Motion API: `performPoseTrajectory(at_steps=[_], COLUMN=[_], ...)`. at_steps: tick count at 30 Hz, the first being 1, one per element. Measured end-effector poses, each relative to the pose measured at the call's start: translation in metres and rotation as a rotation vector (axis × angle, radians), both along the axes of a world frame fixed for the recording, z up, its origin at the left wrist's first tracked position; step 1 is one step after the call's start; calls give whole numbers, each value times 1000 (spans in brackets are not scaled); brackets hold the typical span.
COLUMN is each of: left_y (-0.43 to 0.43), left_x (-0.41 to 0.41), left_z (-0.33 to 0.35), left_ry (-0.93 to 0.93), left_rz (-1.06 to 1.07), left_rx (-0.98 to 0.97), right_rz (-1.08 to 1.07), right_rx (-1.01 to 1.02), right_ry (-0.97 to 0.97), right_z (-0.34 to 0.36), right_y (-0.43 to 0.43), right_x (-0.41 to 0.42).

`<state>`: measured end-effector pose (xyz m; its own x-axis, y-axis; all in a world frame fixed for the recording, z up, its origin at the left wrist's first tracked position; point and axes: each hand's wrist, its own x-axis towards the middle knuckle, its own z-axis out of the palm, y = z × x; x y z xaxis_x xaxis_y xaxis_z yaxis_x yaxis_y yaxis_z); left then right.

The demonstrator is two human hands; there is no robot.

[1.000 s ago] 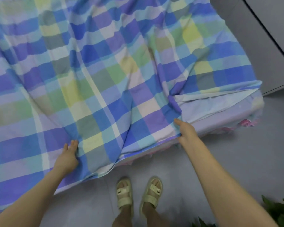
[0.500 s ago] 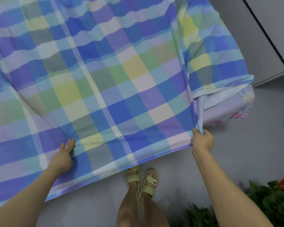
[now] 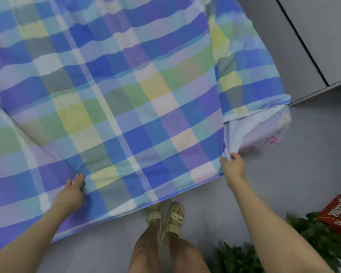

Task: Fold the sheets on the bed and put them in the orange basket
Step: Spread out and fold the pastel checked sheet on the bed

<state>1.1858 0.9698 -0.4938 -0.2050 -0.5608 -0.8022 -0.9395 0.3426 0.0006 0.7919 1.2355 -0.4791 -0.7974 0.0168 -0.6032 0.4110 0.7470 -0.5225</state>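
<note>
Checked sheet [image 3: 138,99] lay spread over the bed [image 3: 272,127], its near edge hanging past the bed's side. The left hand [image 3: 70,196] pressed flat on it near that edge, fingers straight. The right hand [image 3: 233,167] pinched the sheet's bunched corner in curled fingers, just off the bed's corner.

sheet [image 3: 126,95] cut off top/left | bed [image 3: 264,133] mostly hidden under it | left hand [image 3: 70,196]: pinch or press unclear | red box [image 3: 339,213] cut off right, print unreadable | plant [image 3: 313,239] cut off bottom
</note>
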Motion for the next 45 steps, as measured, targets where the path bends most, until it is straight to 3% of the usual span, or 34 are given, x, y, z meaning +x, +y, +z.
performPoseTrajectory(at_steps=[4, 7, 10, 16, 19, 21, 24, 25, 29, 33, 36, 42, 45], left_y=[-8, -2, 22, 93, 115, 119, 124, 128, 136, 136, 133, 130, 128], left_x=[-67, -139, -212, -316, -341, -346, -351, -356, -372, -378, -377, -369, -370], left_z=[41, 57, 49, 30, 11, 4, 3, 5, 7, 6, 5, 0, 3], left_ry=[-98, 177, 505, 795, 708, 541, 402, 388, 304, 230, 229, 270, 226], left_rz=[-152, -196, -105, -234, -160, -57, -1, 16, 27, 13, -16, -94, -80], left_rx=[-287, -457, -411, -255, -186, -128, -72, -74, -95, -98, -94, -82, -63], right_rz=[159, 38, -258, -506, -472, -403, -300, -255, -100, -354, -407, -259, -281], right_rx=[136, 44, -198, -411, -452, -421, -269, -251, -215, -318, -415, -407, -205], right_ry=[-37, 57, -49, -249, -293, -256, 19, 28, -202, -319, -339, 16, 181], right_z=[15, 34, 32, 14, 4, 14, 21, 23, 9, -3, -5, 24, 15], right_y=[-11, -23, -30, -45, -51, -46, -10, 5, 22, 10, -7, 46, 98], right_x=[-34, -73, -112, -187, -222, -244, -284, -296, -318, -310, -300, -333, -371])
